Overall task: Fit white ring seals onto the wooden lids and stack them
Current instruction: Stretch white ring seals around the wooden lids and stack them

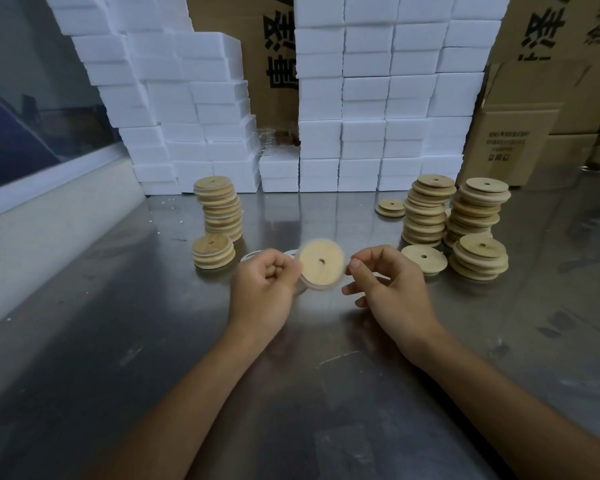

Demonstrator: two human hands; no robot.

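Item: wooden lid (321,262), blurred, flat face toward you, held above the worktop (118,341) between your hands. Left hand (267,285) curls onto its left edge; right hand (387,285) pinches its right edge. Sealed stack (212,251) lies left of lid, nearer your left hand.

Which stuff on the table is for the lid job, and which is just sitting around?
For the job:
- wooden lid held between left hand and right hand
- white ring seals on the table
- sealed stacks, left
- plain lid stacks, right

Just lying about:
- white foam boxes
- cardboard cartons
- clear glasses behind
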